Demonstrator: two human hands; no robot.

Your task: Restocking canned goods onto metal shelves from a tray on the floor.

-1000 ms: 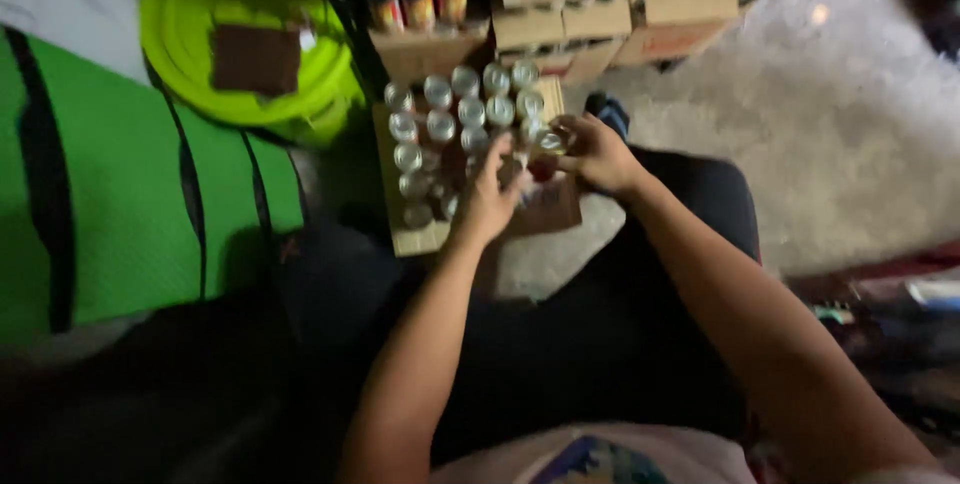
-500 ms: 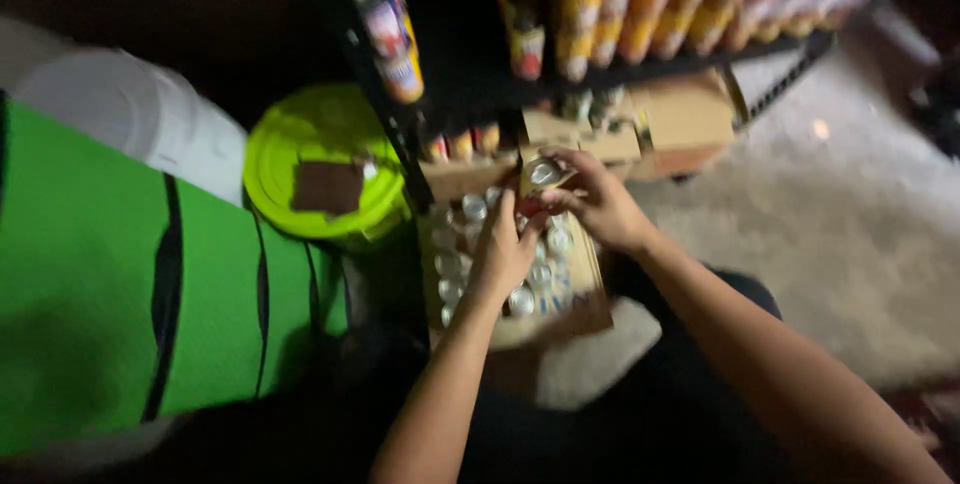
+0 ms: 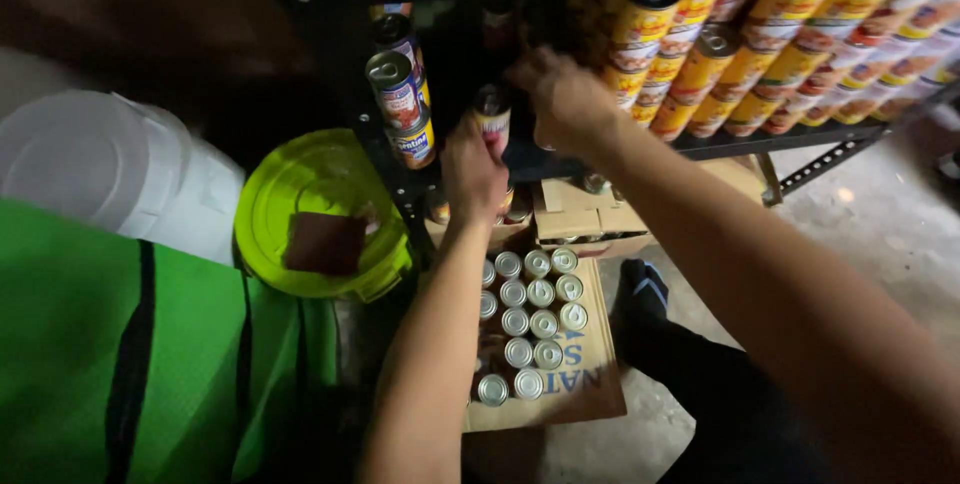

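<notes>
Both hands had risen from the tray of cans on the floor to the dark shelf since the earlier frame. I saw my left hand [image 3: 473, 169] wrapped around a small can [image 3: 492, 122] with a red and white label, holding it upright at the shelf's [image 3: 720, 142] front edge. My right hand [image 3: 565, 94] reached deeper into the shelf, fingers curled, but I could not tell whether it gripped anything. Just left of the can stood a stack of similar cans [image 3: 400, 94] against the shelf post. To the right lay rows of yellow cans [image 3: 760, 54]. Below sat a cardboard tray [image 3: 590, 384] of silver-topped cans [image 3: 530, 324], a yellow-green lid [image 3: 300, 194] and a green vest [image 3: 120, 364].
</notes>
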